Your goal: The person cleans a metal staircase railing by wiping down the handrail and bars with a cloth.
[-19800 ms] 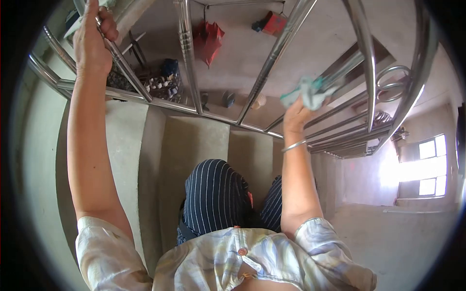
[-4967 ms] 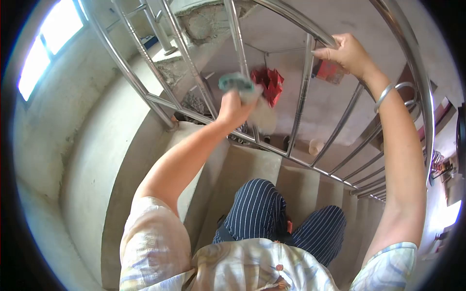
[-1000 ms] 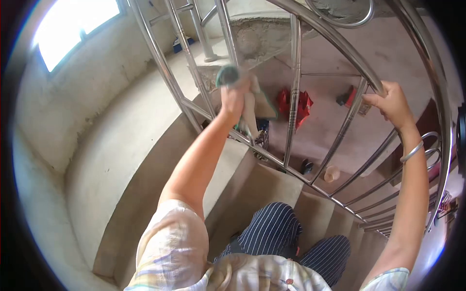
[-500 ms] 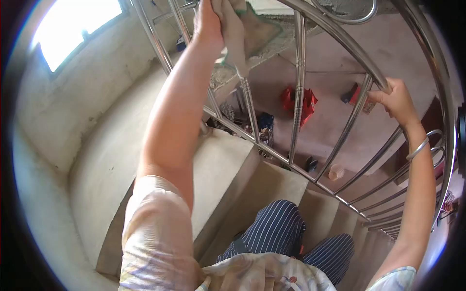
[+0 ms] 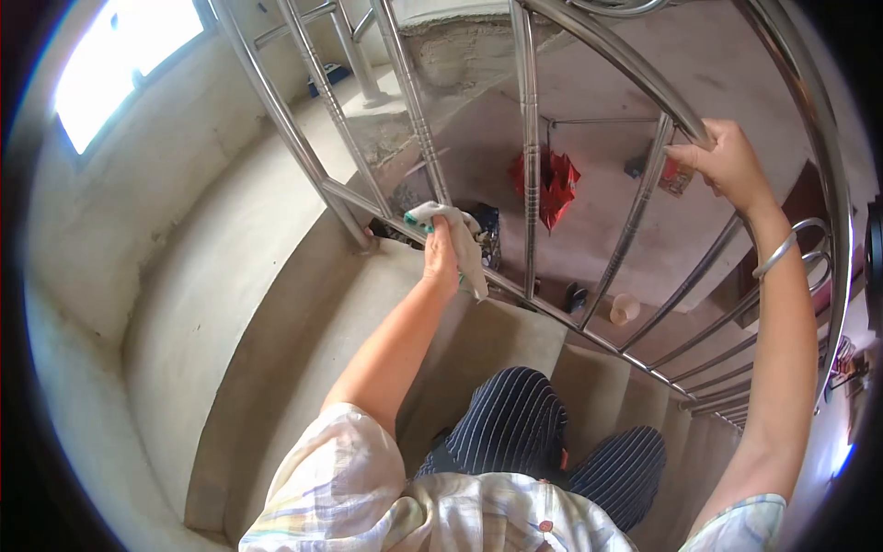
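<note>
A pale cloth (image 5: 467, 247) with green marks at its corner is wrapped about the foot of one metal baluster (image 5: 418, 110). My left hand (image 5: 441, 252) presses that cloth against the bar, close to the bottom rail (image 5: 589, 339); the baluster's lower end is hidden under it. Over on the right, my right hand (image 5: 731, 166) is closed around the curved upper rail (image 5: 644, 69) of the stair railing, its thumb by the top of a slanted baluster (image 5: 635, 221). A bangle (image 5: 775, 255) circles the right wrist.
Concrete steps (image 5: 497, 340) curve down to the right beneath my knees. A rough wall (image 5: 101, 212) with a bright window (image 5: 124, 64) bounds the left. Through the railing, a red umbrella-like thing (image 5: 549, 189) and a pale bucket (image 5: 624, 309) stand on the floor below.
My left hand has slid down the baluster with the cloth, from near the top to the bottom rail. The right hand keeps its hold on the upper rail. The view has shifted slightly.
</note>
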Demonstrator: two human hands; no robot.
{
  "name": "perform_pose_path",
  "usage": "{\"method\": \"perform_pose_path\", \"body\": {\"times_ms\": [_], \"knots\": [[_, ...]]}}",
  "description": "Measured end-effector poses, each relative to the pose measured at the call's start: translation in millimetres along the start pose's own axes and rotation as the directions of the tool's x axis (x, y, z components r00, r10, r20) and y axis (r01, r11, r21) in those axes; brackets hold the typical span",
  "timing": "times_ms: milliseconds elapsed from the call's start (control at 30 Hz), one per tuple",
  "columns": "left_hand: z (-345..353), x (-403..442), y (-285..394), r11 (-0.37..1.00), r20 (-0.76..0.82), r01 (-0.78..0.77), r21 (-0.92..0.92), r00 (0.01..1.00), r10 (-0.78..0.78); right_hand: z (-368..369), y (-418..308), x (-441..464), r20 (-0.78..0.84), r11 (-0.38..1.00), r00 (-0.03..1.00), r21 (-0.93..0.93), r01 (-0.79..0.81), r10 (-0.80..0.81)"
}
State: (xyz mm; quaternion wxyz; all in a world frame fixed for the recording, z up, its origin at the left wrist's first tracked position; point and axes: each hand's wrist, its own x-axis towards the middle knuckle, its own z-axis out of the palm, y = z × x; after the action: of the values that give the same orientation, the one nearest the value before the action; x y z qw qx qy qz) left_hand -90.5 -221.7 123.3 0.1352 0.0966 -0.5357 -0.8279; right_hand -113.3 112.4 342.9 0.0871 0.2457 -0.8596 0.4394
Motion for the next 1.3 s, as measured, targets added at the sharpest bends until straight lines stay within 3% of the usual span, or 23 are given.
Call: {"method": "perform_pose_path", "body": {"times_ms": [67, 100, 167, 233, 300, 333, 367, 400, 467, 567, 700, 767, 800, 867, 900, 933, 1000, 1100, 1133, 1200, 1233, 1267, 1300], "knots": [[13.6, -3.0, 31.0, 0.997, 0.016, -0.07, 0.032, 0.997, 0.07, 1.5, 5.3, 1.3, -0.017, 1.0, 1.0, -0.003, 0.022, -0.022], [32.0, -6.4, 48.2, 0.952, -0.045, -0.305, -0.004, 0.952, 0.304, 2.3, 6.9, 1.7, -0.027, 0.999, 0.999, -0.007, 0.041, -0.041], [56.6, -4.1, 102.6, 0.867, 0.142, -0.492, 0.076, 0.866, 0.479, 0.9, 0.0, -0.6, -0.022, 0.999, 0.999, -0.01, 0.035, -0.035], [83.4, -4.6, 157.1, 0.783, 0.163, -0.597, 0.172, 0.802, 0.575, 2.5, -3.7, -0.5, -0.014, 0.999, 0.999, -0.015, 0.037, -0.037], [98.7, 32.9, 202.5, 0.538, 0.106, -0.75, 0.385, 0.616, 0.781, 1.7, -0.8, 0.0, -0.04, 0.999, 0.999, -0.028, -0.016, 0.015], [110.0, 38.3, 223.9, 0.401, 0.156, -0.849, 0.344, 0.472, 0.867, 0.1, -2.9, -1.0, -0.047, 0.999, 0.999, -0.03, -0.016, 0.015], [119.1, 39.6, 245.3, 0.337, 0.142, -0.814, 0.472, 0.448, 0.883, 1.6, -4.5, -2.5, -0.057, 0.999, 0.998, -0.034, -0.012, 0.01], [127.8, 40.0, 261.2, 0.357, 0.154, -0.859, 0.367, 0.435, 0.887, 2.7, -5.5, -3.8, -0.067, 0.999, 0.998, -0.036, -0.009, 0.007], [129.6, 44.9, 271.4, 0.569, 0.088, -0.778, 0.267, 0.608, 0.789, 3.9, -2.4, -3.4, -0.071, 0.999, 0.997, -0.04, 0.005, -0.008], [113.4, 47.9, 246.2, 0.523, 0.13, -0.791, 0.317, 0.582, 0.803, 3.0, -2.1, -1.3, -0.077, 0.997, 0.996, -0.064, 0.038, -0.043], [67.0, 40.8, 143.3, 0.64, 0.146, -0.698, 0.322, 0.705, 0.695, 1.4, 4.7, 1.1, -0.075, 0.994, 0.994, -0.082, 0.078, -0.085], [51.0, 19.6, 97.4, 0.839, 0.201, -0.528, 0.131, 0.843, 0.499, 0.6, 9.1, 2.7, -0.071, 0.994, 0.994, -0.086, 0.074, -0.08], [32.6, 32.5, 63.3, 0.782, 0.186, -0.559, 0.276, 0.829, 0.527, 0.1, 11.5, 3.8, -0.072, 0.994, 0.994, -0.089, 0.07, -0.077], [16.4, 21.0, 30.6, 0.906, 0.145, -0.369, 0.206, 0.927, 0.345, -0.1, 15.6, 7.9, -0.079, 0.982, 0.984, -0.11, 0.151, -0.16], [1.7, 25.9, 9.6, 0.747, 0.088, -0.334, 0.575, 0.933, 0.349, -0.3, 17.3, 8.0, -0.083, 0.965, 0.968, -0.13, 0.226, -0.238], [-3.7, 21.5, -1.5, 0.773, 0.005, -0.204, 0.6, 0.968, 0.251, 0.1, 16.8, 6.8, -0.085, 0.966, 0.969, -0.134, 0.221, -0.233], [-12.6, 16.0, -7.3, 0.55, -0.038, -0.058, 0.833, 0.986, 0.161, 0.4, 13.5, 5.8, -0.095, 0.975, 0.976, -0.122, 0.186, -0.198], [18.0, -4.5, 39.0, 0.699, -0.202, 0.127, 0.703, 0.979, 0.026, 1.1, 19.5, 8.6, -0.086, 0.986, 0.984, -0.073, 0.153, -0.159], [26.6, -14.9, 54.9, 0.912, -0.128, 0.033, 0.409, 0.992, 0.021, 0.8, 16.5, 7.9, -0.085, 0.985, 0.983, -0.073, 0.154, -0.16], [58.1, -43.2, 101.8, 0.994, 0.087, -0.113, -0.001, 0.99, 0.112, 1.0, 8.5, 2.6, -0.078, 0.993, 0.993, -0.089, 0.078, -0.085], [63.2, -39.8, 120.6, 0.971, 0.276, -0.24, 0.002, 0.933, 0.23, 1.1, 8.5, 1.7, -0.071, 0.993, 0.994, -0.091, 0.079, -0.085], [81.8, -38.3, 140.4, 0.917, 0.231, -0.398, 0.018, 0.894, 0.384, 0.6, 8.4, 2.3, -0.067, 0.995, 0.995, -0.075, 0.062, -0.067], [98.4, -37.5, 157.8, 0.854, 0.341, -0.519, -0.039, 0.796, 0.499, 1.4, 7.4, 2.4, -0.064, 0.997, 0.997, -0.06, 0.045, -0.049]]}}
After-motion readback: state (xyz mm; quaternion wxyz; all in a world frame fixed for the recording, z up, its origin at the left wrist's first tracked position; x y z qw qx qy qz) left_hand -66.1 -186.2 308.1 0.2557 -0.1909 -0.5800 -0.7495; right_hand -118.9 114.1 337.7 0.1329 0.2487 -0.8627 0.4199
